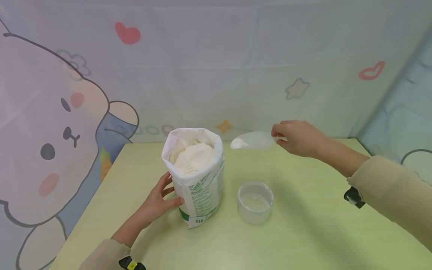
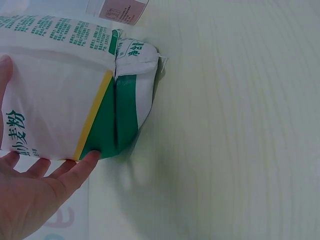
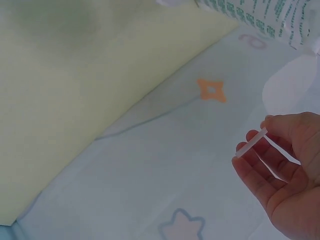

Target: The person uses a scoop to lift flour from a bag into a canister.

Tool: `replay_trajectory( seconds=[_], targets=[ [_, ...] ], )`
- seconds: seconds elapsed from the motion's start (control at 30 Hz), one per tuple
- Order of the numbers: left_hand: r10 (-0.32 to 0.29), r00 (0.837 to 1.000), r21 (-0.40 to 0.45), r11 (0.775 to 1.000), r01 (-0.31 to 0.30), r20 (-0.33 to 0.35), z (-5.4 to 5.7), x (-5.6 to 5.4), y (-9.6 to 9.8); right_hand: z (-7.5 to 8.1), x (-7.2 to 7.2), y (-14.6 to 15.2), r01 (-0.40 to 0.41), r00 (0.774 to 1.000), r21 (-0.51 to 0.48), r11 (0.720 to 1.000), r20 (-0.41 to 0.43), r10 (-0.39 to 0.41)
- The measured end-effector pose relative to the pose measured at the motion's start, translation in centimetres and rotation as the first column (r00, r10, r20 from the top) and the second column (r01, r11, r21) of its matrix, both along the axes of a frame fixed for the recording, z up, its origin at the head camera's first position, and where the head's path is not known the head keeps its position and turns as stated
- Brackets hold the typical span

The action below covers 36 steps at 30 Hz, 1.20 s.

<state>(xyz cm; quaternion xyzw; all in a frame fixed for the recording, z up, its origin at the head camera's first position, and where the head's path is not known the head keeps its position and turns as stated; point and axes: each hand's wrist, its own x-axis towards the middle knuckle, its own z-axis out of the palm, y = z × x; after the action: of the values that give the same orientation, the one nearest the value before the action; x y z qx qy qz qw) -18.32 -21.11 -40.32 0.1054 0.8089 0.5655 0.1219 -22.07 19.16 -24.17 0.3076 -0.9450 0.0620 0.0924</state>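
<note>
A white paper bag of flour [image 1: 206,191] with green print stands upright, rolled down at the rim, with pale flour [image 1: 194,159] heaped near its top. My left hand [image 1: 156,204] holds the bag's left side, thumb on the front and fingers spread along the side, also seen in the left wrist view [image 2: 45,190]. My right hand [image 1: 300,138] pinches the handle of a translucent scoop [image 1: 258,140], raised to the right of the bag. A little flour lies at the scoop's tip. Below the scoop, on the table, sits a round translucent tub [image 1: 254,212].
The pale yellow-green table [image 1: 303,225] runs back to a cloth backdrop [image 1: 209,86] printed with a cartoon bear, hearts and stars. In the left wrist view, a brownish label [image 2: 122,10] shows beyond the bag.
</note>
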Motion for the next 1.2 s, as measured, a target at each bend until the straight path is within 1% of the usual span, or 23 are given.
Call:
replay_trajectory(
  seconds=[0.17,0.27,0.37,0.47,0.63,0.9,1.03,1.2],
  targets=[
    [0.001,1.000,0.000,1.000,-0.001,-0.002,-0.2,-0.1,0.0,-1.5,0.7,0.4,-0.015,1.000,-0.008,1.000,0.013,0.015],
    [0.006,1.000,-0.001,1.000,-0.006,-0.001,-0.2,-0.1,0.0,-2.5,1.1,0.7,-0.012,1.000,-0.010,1.000,0.018,0.012],
    [0.005,1.000,0.006,1.000,-0.005,-0.003,-0.2,-0.2,0.0,-3.3,1.4,1.0,-0.011,1.000,-0.002,1.000,0.023,0.011],
    [0.003,1.000,0.014,1.000,-0.003,-0.008,-0.2,-0.1,0.0,-3.9,1.4,1.2,-0.018,1.000,0.016,1.000,0.009,0.018],
    [0.001,1.000,0.018,1.000,-0.001,-0.011,-0.2,-0.2,0.0,-4.2,1.6,1.4,-0.033,0.999,0.054,0.998,-0.020,0.034],
    [0.004,1.000,0.012,1.000,-0.004,-0.005,-0.2,-0.1,0.0,-4.3,1.9,1.5,-0.042,0.999,0.109,0.993,0.013,0.041],
    [0.010,1.000,0.012,1.000,-0.010,-0.001,-0.2,-0.1,0.0,-4.5,2.2,1.5,-0.044,0.999,0.146,0.988,0.015,0.042],
    [0.009,1.000,0.014,1.000,-0.009,-0.003,-0.2,-0.1,0.0,-4.6,2.4,1.3,-0.040,0.999,0.182,0.982,-0.015,0.043]
  ],
)
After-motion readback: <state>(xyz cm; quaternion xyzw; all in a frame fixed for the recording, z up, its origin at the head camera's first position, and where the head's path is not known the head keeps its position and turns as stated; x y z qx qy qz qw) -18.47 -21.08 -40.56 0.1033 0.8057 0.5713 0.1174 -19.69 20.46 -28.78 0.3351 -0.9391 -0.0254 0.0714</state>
